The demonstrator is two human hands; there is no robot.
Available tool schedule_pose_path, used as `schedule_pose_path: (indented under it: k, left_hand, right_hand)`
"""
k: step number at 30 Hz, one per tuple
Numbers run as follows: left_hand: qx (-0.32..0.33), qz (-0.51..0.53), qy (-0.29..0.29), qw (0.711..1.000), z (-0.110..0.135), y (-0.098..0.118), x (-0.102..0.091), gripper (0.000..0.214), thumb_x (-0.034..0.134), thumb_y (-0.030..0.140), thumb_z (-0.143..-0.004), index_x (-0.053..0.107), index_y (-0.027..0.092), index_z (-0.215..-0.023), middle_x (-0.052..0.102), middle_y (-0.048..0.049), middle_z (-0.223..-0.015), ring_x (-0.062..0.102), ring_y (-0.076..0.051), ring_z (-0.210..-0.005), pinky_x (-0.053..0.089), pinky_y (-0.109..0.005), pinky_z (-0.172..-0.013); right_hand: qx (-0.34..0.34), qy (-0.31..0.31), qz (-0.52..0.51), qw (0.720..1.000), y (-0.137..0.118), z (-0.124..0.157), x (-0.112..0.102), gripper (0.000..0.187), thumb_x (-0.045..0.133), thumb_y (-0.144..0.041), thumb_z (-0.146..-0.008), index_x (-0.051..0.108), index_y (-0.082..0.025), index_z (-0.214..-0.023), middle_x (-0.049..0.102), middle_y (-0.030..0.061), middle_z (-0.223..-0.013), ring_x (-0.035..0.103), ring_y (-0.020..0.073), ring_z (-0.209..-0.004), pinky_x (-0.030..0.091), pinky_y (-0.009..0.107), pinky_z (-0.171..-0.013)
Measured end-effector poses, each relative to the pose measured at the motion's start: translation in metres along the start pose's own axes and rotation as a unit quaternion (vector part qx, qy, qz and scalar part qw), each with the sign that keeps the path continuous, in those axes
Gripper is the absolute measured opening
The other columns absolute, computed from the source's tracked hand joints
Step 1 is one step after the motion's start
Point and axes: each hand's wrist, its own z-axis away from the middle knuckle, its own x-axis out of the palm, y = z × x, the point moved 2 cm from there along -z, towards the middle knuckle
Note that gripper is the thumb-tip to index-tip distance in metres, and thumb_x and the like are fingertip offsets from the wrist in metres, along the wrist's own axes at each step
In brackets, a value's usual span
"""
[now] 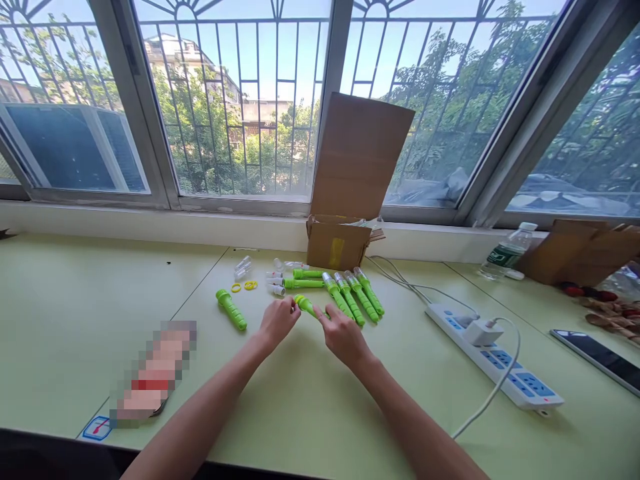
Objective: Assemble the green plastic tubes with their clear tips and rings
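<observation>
Between my two hands lies a green ribbed plastic tube (307, 307) with a threaded end turned up and left. My right hand (345, 335) grips its lower part, the index finger stretched along it. At the threaded end, the fingertips of my left hand (278, 323) pinch together by a yellow ring (299, 300), partly hidden by the fingers. Another green tube (231, 309) lies alone to the left. Loose yellow rings (251, 285) and clear plastic caps (243, 268) rest behind my left hand. Several green tubes with clear tops (356, 297) lie side by side behind my right hand.
An upright-lidded cardboard box (337, 244) stands by the window. To the right are a white power strip (493, 357) with a plugged-in charger and cable, a water bottle (507, 253) and a phone (597, 360). A blurred-out phone-shaped item (155, 373) lies left.
</observation>
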Motion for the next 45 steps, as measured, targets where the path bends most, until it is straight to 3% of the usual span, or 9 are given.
schedule_pose_path:
  k: [6,11,15,21,28,33,37,41,45]
  left_hand:
    - [-0.004,-0.016,-0.004,1.000,-0.003,-0.004,0.002,0.015,0.048,0.022,-0.079,0.061,0.016,-0.074,0.066,-0.0060,-0.073,0.060,-0.015,-0.063,0.035,-0.024,-0.056]
    - [0.081,-0.056,-0.002,0.995,-0.002,-0.003,-0.002,0.013,0.047,0.019,-0.078,0.059,0.017,-0.074,0.066,-0.0050,-0.069,0.061,-0.016,-0.063,0.035,-0.024,-0.056]
    - [0.125,-0.070,0.014,0.990,0.002,0.004,-0.001,0.016,0.043,0.022,-0.082,0.059,0.018,-0.079,0.067,-0.0044,-0.073,0.062,-0.017,-0.065,0.035,-0.025,-0.057]
    - [0.104,-0.041,0.047,0.993,0.002,0.002,-0.002,0.020,0.041,0.028,-0.088,0.058,0.018,-0.083,0.068,-0.0036,-0.076,0.062,-0.015,-0.064,0.034,-0.024,-0.056]
    - [0.094,-0.011,0.042,0.995,-0.001,-0.004,-0.006,0.031,0.037,0.040,-0.091,0.057,0.019,-0.081,0.066,-0.0028,-0.071,0.062,-0.016,-0.064,0.035,-0.024,-0.056]
    - [0.085,-0.079,0.014,0.993,0.001,0.001,-0.007,0.023,0.039,0.032,-0.089,0.056,0.018,-0.084,0.066,-0.0058,-0.074,0.064,-0.019,-0.066,0.039,-0.026,-0.058]
    - [0.079,-0.139,-0.036,0.987,0.003,0.007,-0.007,0.026,0.031,0.024,-0.091,0.055,0.014,-0.094,0.066,-0.0101,-0.074,0.065,-0.024,-0.069,0.043,-0.029,-0.058]
    - [0.083,-0.163,-0.091,0.979,0.007,0.009,-0.006,0.026,0.031,0.008,-0.086,0.054,0.011,-0.098,0.065,-0.0125,-0.078,0.066,-0.025,-0.074,0.045,-0.031,-0.062]
    - [0.078,-0.159,-0.113,0.978,0.008,0.007,-0.006,0.026,0.036,0.005,-0.082,0.056,0.012,-0.097,0.065,-0.0122,-0.080,0.066,-0.023,-0.078,0.046,-0.029,-0.066]
  right_hand:
    - [-0.004,-0.023,0.004,1.000,-0.008,-0.002,-0.003,0.054,0.036,0.000,-0.079,0.050,-0.013,-0.129,0.055,0.0100,-0.091,0.053,0.0180,-0.081,0.042,0.025,-0.068]
    - [0.070,-0.066,0.005,0.995,-0.010,-0.002,-0.005,0.055,0.037,-0.005,-0.082,0.045,-0.022,-0.134,0.057,0.0073,-0.090,0.055,0.0145,-0.066,0.039,0.024,-0.057]
    - [0.118,-0.096,0.005,0.988,-0.004,0.000,-0.002,0.056,0.039,-0.010,-0.084,0.038,-0.023,-0.138,0.061,0.0058,-0.082,0.057,0.0153,-0.061,0.036,0.024,-0.053]
    - [0.158,-0.040,-0.019,0.987,0.000,-0.002,-0.009,0.047,0.039,-0.024,-0.090,0.042,-0.020,-0.136,0.063,0.0092,-0.091,0.059,0.0196,-0.075,0.038,0.027,-0.056]
    - [0.117,-0.004,-0.019,0.993,0.001,-0.002,-0.010,0.044,0.040,-0.023,-0.091,0.046,-0.028,-0.133,0.060,0.0070,-0.089,0.055,0.0185,-0.075,0.033,0.026,-0.054]
    - [0.077,0.005,0.017,0.997,0.002,0.000,-0.006,0.050,0.042,-0.011,-0.086,0.048,-0.029,-0.132,0.059,0.0069,-0.087,0.053,0.0177,-0.074,0.031,0.026,-0.054]
    - [0.048,0.014,0.044,0.998,-0.001,0.000,-0.003,0.054,0.043,-0.003,-0.080,0.052,-0.024,-0.129,0.059,0.0078,-0.086,0.051,0.0182,-0.076,0.032,0.026,-0.055]
    - [0.021,0.027,0.073,0.997,-0.004,0.001,-0.002,0.051,0.043,-0.002,-0.080,0.055,-0.021,-0.126,0.058,0.0076,-0.084,0.050,0.0179,-0.074,0.033,0.027,-0.057]
    - [0.000,0.034,0.085,0.996,-0.008,0.001,-0.002,0.046,0.043,-0.004,-0.083,0.058,-0.022,-0.123,0.057,0.0075,-0.083,0.050,0.0168,-0.073,0.034,0.026,-0.057]
